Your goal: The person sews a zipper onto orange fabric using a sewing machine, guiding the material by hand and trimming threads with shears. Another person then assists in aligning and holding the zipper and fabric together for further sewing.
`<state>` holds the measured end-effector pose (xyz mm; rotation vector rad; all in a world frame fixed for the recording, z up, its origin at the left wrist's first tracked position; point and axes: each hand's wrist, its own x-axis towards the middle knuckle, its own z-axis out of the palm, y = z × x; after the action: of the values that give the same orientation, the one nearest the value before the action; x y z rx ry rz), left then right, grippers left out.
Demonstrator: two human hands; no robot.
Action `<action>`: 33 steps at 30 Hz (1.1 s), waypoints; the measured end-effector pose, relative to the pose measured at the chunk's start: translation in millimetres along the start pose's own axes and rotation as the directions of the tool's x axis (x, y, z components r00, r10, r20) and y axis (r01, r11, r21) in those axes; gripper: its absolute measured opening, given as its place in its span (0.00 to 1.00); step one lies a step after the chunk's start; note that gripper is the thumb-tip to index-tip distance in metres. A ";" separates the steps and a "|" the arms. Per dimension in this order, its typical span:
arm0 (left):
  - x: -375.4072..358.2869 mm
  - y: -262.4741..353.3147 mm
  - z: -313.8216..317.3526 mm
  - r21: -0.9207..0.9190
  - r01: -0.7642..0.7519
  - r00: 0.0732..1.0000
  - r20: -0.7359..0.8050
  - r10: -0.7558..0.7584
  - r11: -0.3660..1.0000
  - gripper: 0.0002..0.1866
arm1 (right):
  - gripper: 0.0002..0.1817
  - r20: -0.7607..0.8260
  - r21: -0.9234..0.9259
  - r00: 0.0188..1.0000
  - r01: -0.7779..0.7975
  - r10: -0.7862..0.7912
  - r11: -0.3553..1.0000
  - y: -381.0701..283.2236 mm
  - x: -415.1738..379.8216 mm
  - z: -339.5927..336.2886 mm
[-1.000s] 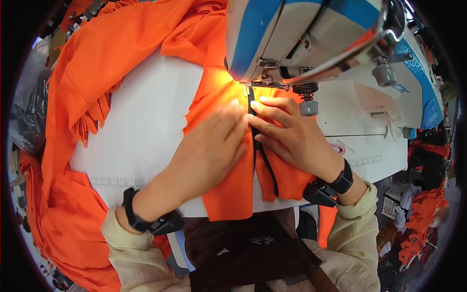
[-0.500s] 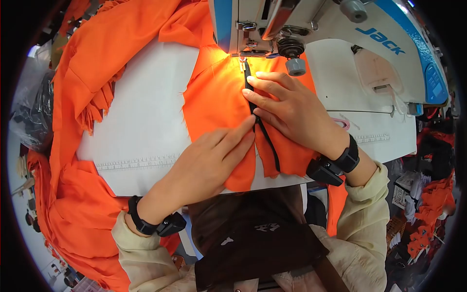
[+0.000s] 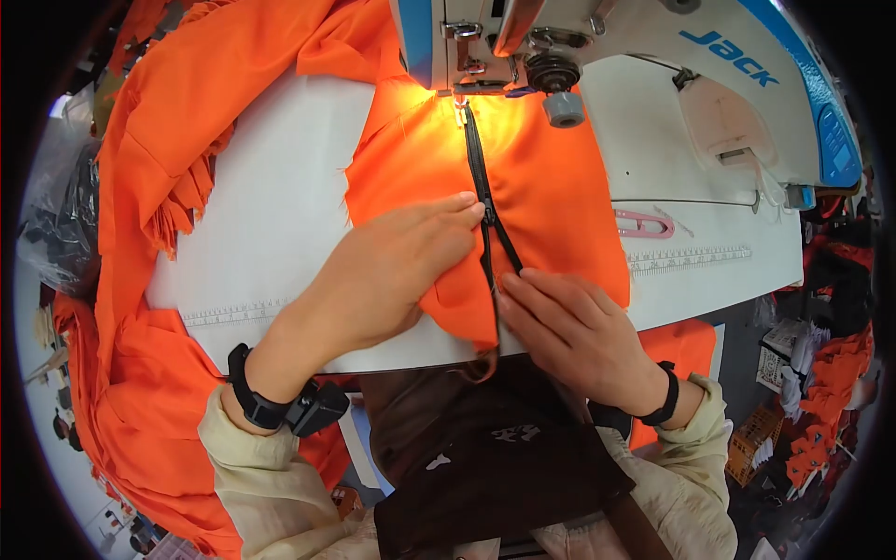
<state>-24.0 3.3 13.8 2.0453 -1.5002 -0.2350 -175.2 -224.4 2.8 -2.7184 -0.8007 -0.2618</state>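
Note:
Orange fabric (image 3: 551,196) lies under the presser foot (image 3: 461,112) of a sewing machine, with a black zipper (image 3: 477,159) running down it. Below its slider the zipper's two tapes spread apart. My left hand (image 3: 397,261) is closed at the slider, its fingertips pinching the zipper from the left. Lower down, my right hand (image 3: 579,336) has its fingers together at the fabric's lower edge, over the end of the right tape. The underside of that grip is hidden. A loose strip end curls at the table edge below the left tape.
The machine head (image 3: 644,56) overhangs the back of the white table (image 3: 280,187). Pink thread snips (image 3: 646,224) lie at right, above a printed ruler scale (image 3: 691,259). More orange cloth (image 3: 177,140) hangs along the left side. A crate (image 3: 754,443) stands on the floor at right.
My right hand has slid down from beside the upper zipper to the fabric's lower edge. My left hand has moved slightly up to the slider. The right fabric panel lies spread farther right.

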 end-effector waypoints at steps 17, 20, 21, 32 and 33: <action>12.9 -10.1 13.8 0.110 0.024 0.998 -0.066 -0.017 0.994 0.29 | 0.19 -0.091 -0.019 0.996 -0.027 0.025 0.999 -2.6 9.1 6.6; 9.7 -21.4 13.6 0.313 -0.060 0.983 -0.147 0.111 0.948 0.29 | 0.17 -0.162 -0.073 0.987 -0.015 0.003 0.997 -4.8 11.4 10.4; 10.4 -26.4 12.8 0.289 -0.085 0.973 -0.182 0.142 0.953 0.28 | 0.16 -0.204 -0.104 0.979 -0.009 -0.012 0.995 -5.0 12.7 12.2; 62.5 18.1 -52.7 -0.389 0.604 0.779 0.104 -0.618 0.696 0.09 | 0.11 -0.197 -0.069 0.969 0.138 -0.149 0.988 -3.3 20.2 13.0; 65.6 28.4 -54.8 -0.399 0.657 0.726 0.103 -0.680 0.640 0.09 | 0.11 -0.201 -0.068 0.969 0.129 -0.140 0.989 -3.2 20.1 13.0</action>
<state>1.4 -43.1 86.7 2.1275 -0.5026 -0.7151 -159.2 -207.6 -3.6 -2.6337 -0.9298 -0.5927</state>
